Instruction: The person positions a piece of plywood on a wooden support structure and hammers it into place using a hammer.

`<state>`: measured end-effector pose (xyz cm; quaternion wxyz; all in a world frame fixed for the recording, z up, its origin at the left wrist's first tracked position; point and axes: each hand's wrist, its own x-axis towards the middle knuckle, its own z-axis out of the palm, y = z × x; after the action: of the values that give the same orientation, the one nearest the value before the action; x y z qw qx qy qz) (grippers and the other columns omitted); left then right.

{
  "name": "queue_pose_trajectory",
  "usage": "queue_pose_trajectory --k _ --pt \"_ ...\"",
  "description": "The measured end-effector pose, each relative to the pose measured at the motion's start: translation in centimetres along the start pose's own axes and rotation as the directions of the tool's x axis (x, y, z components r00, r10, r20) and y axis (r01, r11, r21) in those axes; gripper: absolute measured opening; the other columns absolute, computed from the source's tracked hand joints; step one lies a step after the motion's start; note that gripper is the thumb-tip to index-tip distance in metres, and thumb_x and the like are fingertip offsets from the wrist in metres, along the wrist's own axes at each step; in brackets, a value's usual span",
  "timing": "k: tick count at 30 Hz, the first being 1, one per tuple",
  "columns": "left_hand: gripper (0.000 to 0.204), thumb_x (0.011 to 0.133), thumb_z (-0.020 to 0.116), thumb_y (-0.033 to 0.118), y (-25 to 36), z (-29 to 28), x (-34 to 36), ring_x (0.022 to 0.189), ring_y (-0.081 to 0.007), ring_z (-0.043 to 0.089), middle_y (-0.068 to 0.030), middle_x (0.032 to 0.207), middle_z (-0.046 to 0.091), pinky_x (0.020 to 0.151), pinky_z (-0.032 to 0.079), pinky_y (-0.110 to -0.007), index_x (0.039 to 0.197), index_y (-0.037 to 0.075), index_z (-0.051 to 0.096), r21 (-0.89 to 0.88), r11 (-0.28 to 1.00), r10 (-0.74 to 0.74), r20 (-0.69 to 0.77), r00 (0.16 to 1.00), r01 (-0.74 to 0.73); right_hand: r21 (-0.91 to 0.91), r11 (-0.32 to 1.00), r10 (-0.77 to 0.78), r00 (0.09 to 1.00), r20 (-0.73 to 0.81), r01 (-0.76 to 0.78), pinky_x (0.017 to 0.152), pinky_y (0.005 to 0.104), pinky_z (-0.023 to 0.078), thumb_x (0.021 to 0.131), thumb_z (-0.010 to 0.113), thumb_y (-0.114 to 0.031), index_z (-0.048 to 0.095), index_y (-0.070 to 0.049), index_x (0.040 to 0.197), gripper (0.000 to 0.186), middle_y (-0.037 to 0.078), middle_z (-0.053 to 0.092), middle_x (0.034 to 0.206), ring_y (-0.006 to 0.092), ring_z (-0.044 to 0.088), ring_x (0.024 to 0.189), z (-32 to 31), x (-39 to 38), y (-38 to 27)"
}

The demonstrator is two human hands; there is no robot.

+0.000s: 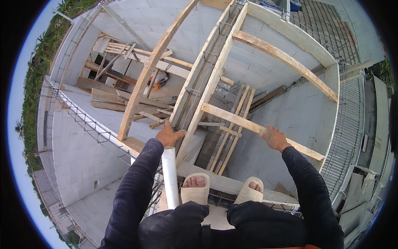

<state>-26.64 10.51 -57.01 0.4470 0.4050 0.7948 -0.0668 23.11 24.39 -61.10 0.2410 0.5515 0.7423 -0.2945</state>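
Observation:
My right hand [275, 138] is closed over a wooden batten [234, 118] that spans the opening on the right, from the formwork board [215, 72] to the far side board. My left hand [169, 135] has thumb and forefinger spread and rests at the near end of the narrow beam formwork, by its left board [204, 52]. Steel rebar [194, 85] runs inside that formwork. A white pipe [169, 176] stands just below my left wrist. My sandalled feet are on a ledge [219, 177] between my hands.
A second batten [286, 60] crosses the right opening farther off. A long timber [153, 68] slopes on the left. Deep below lie bamboo poles [236, 130], loose planks [107, 99] and an orange-and-white object [158, 81]. Exposed rebar [89, 118] lines the left wall top.

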Motion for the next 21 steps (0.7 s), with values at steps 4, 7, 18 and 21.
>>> queue_pose_trajectory --k 4,7,18,21 --pt "0.132 0.085 0.075 0.064 -1.9 1.1 0.1 0.151 -0.0497 0.041 -0.0453 0.161 0.031 0.124 0.037 -0.042 0.161 -0.020 0.008 -0.153 0.988 0.026 0.011 1.000 -0.024 -0.023 1.000 0.020 0.997 0.078 -0.018 0.115 0.0673 0.038 0.108 0.041 -0.065 0.046 -0.012 0.156 0.072 0.023 0.052 0.155 0.0441 0.046 0.147 -1.8 -0.1 -0.8" --pt "0.131 0.085 0.075 0.064 -2.4 1.2 0.4 0.155 -0.0483 0.036 -0.0443 0.163 0.030 0.127 0.033 -0.041 0.160 -0.022 0.010 -0.099 0.994 0.048 -0.056 0.997 -0.054 -0.001 1.000 0.003 0.999 0.036 -0.003 0.114 0.0681 0.038 0.108 0.041 -0.065 0.046 -0.013 0.156 0.071 0.022 0.053 0.154 0.0426 0.047 0.146 -1.8 0.0 -0.8" --pt "0.130 0.083 0.081 0.062 -3.3 1.2 0.6 0.152 -0.0492 0.039 -0.0445 0.158 0.037 0.125 0.034 -0.043 0.158 -0.023 0.017 -0.111 0.991 0.056 -0.121 0.991 -0.070 -0.016 1.000 0.006 1.000 -0.006 -0.006 0.112 0.0673 0.039 0.107 0.041 -0.068 0.048 -0.014 0.154 0.072 0.020 0.058 0.148 0.0428 0.054 0.139 0.0 0.5 -0.9" --pt "0.128 0.082 0.082 0.060 -2.9 1.4 0.4 0.152 -0.0477 0.041 -0.0437 0.157 0.039 0.125 0.035 -0.043 0.158 -0.021 0.019 -0.087 0.994 0.045 -0.151 0.987 -0.059 0.000 1.000 0.003 0.999 -0.040 -0.003 0.113 0.0700 0.037 0.107 0.040 -0.068 0.050 -0.014 0.153 0.072 0.020 0.059 0.148 0.0426 0.054 0.140 0.0 0.1 -0.7"
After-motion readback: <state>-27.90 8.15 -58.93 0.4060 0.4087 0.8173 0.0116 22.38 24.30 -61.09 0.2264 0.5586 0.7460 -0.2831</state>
